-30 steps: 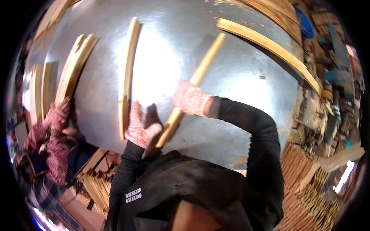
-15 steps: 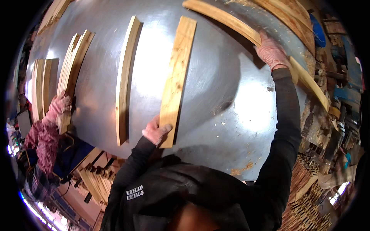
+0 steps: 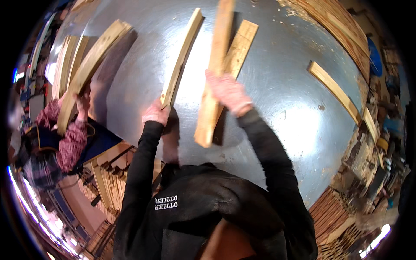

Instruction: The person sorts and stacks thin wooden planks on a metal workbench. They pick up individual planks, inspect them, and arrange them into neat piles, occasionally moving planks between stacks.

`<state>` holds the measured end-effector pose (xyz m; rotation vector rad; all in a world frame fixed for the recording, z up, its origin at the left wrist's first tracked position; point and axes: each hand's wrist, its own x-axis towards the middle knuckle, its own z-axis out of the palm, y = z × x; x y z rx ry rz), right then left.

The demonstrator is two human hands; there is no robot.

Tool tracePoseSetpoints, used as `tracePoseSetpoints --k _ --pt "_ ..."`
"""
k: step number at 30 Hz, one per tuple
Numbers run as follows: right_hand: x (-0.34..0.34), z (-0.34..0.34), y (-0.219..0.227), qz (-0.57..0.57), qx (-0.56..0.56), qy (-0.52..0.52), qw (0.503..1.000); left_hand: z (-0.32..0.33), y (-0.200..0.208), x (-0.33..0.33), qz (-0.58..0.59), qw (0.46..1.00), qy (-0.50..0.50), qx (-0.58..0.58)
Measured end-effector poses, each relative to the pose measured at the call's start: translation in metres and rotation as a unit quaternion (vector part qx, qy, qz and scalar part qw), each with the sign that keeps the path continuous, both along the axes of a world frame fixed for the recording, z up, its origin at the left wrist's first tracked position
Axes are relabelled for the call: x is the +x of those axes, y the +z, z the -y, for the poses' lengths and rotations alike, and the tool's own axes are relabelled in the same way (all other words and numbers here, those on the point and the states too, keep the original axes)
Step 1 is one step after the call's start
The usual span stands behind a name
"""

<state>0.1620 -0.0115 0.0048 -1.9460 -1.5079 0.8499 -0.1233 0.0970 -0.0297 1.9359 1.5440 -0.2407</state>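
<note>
The left hand (image 3: 156, 113) has moved onto a slim wooden strip (image 3: 182, 56), left of centre, gripping its near end; the right hand (image 3: 229, 92) has swung to upper centre, holding a yellowish plank (image 3: 219, 43) over a paler board (image 3: 243, 45).

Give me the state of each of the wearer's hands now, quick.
Left hand: closed on the near end of a narrow board.
Right hand: closed, holding a wider board that overlaps another board.
</note>
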Motion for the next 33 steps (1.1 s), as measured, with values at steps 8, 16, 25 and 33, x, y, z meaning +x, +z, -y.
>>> tracePoseSetpoints --k 8,16,25,33 --pt "-0.076 -0.043 -0.032 -0.081 -0.037 0.055 0.995 0.034 0.017 -0.008 0.000 0.997 -0.012 0.082" --pt "0.248 0.105 -0.009 0.493 0.006 -0.223 0.841 0.010 0.030 -0.098 -0.094 0.988 0.028 0.119" --pt "0.340 0.135 0.001 0.435 -0.288 -0.055 0.851 0.039 0.038 0.020 0.006 0.856 -0.145 0.496" --pt "0.234 0.105 0.038 0.266 -0.031 0.017 0.963 -0.020 0.071 -0.001 -0.183 0.905 -0.060 0.379"
